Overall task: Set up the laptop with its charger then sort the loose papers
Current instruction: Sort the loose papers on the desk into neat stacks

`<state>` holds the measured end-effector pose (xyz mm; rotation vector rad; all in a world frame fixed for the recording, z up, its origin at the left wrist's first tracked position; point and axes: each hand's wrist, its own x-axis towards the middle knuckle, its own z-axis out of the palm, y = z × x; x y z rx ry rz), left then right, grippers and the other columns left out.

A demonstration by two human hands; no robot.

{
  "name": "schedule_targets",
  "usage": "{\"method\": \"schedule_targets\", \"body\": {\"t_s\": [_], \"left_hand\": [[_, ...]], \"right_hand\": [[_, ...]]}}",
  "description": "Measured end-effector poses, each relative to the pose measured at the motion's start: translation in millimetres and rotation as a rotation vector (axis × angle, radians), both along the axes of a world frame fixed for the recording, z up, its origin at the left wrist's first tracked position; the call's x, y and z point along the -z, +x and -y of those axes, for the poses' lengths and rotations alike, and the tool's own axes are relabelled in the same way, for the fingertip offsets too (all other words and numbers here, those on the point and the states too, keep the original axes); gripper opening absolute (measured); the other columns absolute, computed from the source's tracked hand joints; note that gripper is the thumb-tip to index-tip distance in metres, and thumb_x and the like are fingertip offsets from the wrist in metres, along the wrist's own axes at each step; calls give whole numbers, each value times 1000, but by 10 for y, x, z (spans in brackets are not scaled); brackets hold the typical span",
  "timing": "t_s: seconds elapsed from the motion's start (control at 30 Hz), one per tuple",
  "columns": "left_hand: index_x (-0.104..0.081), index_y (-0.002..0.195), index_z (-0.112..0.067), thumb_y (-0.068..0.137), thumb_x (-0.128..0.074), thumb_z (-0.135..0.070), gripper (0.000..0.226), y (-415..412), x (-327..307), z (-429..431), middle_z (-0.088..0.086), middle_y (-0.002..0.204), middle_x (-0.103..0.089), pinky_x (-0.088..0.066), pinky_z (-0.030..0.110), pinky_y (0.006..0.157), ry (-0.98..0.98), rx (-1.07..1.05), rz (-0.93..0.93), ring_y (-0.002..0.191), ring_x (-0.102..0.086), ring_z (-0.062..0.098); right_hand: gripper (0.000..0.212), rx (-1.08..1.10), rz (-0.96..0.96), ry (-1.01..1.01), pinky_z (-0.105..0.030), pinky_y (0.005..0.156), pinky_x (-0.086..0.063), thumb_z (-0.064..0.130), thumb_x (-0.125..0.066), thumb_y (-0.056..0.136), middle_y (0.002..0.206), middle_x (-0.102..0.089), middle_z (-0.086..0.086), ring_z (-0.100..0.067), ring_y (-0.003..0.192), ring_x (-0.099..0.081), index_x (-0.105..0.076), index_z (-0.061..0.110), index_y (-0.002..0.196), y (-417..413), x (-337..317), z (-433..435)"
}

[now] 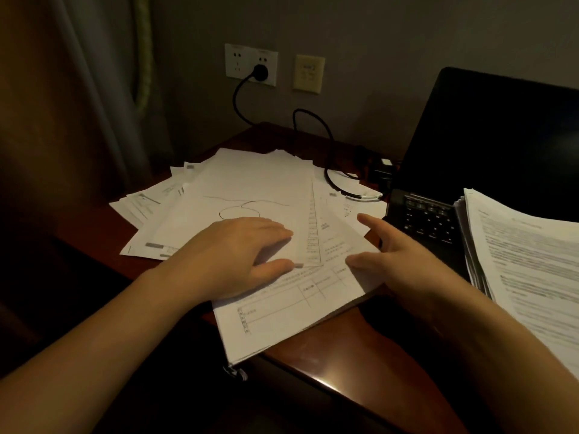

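Left hand (233, 252) laid flat, fingers spread, on loose papers (250, 183) fanned across wooden desk (329, 380). Right hand (398, 258) open, thumb on form sheet (291, 311). Print too blurred to be read. Laptop (488, 145) opened at right; charger cable (316, 133) plugged into wall socket (250, 64).

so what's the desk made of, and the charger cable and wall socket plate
Desk: looks like reddish-brown wood or veneer, glossy, with a highlight along its rounded front edge. Charger cable: black, matte, likely rubber or plastic sheath, bending in loose loops. Wall socket plate: smooth white, probably plastic.
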<state>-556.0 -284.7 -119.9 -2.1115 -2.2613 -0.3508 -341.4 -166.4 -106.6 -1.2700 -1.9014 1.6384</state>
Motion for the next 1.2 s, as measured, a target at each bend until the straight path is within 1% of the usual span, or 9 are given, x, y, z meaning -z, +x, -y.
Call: {"method": "schedule_targets", "body": {"t_s": [0.1,0.23,0.4,0.53,0.77,0.83,0.97,1.07,1.2], "left_hand": [[-50,142,-40,93,-43,-67,57,3,-3,-26,-21,140,-56,-41,19,91,62,105,-39,123,-55,4],[-40,148,-42,86,-40,-78,72,-13,-28,-72,-23,148,-47,-44,25,99,20,78,-50,131,-49,5],[-60,128,-37,95,-41,-65,47,-9,-60,-153,-14,125,-66,-56,28,86,20,94,-149,106,-63,9],[-42,146,-45,87,-41,-78,68,-52,-97,-199,-22,142,-54,-48,25,89,-43,90,-141,119,-57,7],[6,155,-48,71,-41,-91,106,-75,-46,-188,-22,165,6,-8,32,116,-201,-4,117,153,-1,8],[11,155,-46,72,-46,-88,109,-62,-53,-163,-25,164,8,-4,25,108,-191,1,181,152,-2,5],[8,155,-46,73,-47,-87,107,-44,-45,-157,-26,164,3,-7,23,105,-168,26,184,152,-6,4],[7,155,-47,72,-46,-87,107,-48,-16,-175,-29,162,2,-12,21,106,-142,44,222,147,-9,-3],[7,154,-52,71,-56,-84,109,-21,-9,-166,-33,160,-3,-24,25,110,-96,103,380,137,-14,-11]], "right_hand": [[98,-57,25,-43,-42,73,-63,-1,-74,83,149,-44,-8,-27,91,-75,-28,54,149,17,-32,-18],[98,-13,-88,-90,-47,76,-62,-5,-72,84,157,-34,-12,-31,91,-75,-30,58,147,-47,2,23],[95,12,-170,-137,-49,78,-62,-8,-67,87,162,-25,-12,-33,96,-74,-32,54,148,-80,-24,73],[94,-18,-195,-191,-49,74,-63,-10,-63,89,164,-22,-9,-33,90,-75,-29,52,151,-75,-69,105],[90,-129,-200,-100,-28,65,-61,-8,-62,89,142,-44,5,-7,71,-73,-31,48,151,-22,-113,128],[90,-155,-234,-80,-28,66,-62,-9,-61,90,113,-51,14,-4,75,-74,-30,51,150,-13,-88,122],[93,-224,-232,-39,-17,69,-58,-10,-60,90,112,-45,27,28,89,-56,-31,58,146,-18,-13,86],[92,-222,-264,-37,-47,105,-50,-9,-63,88,141,-45,25,-6,138,-46,-41,67,136,-45,10,99],[86,-207,-415,-201,-41,77,-63,-16,-51,91,98,-77,12,-22,96,-75,-42,53,142,-66,-9,132]]}}
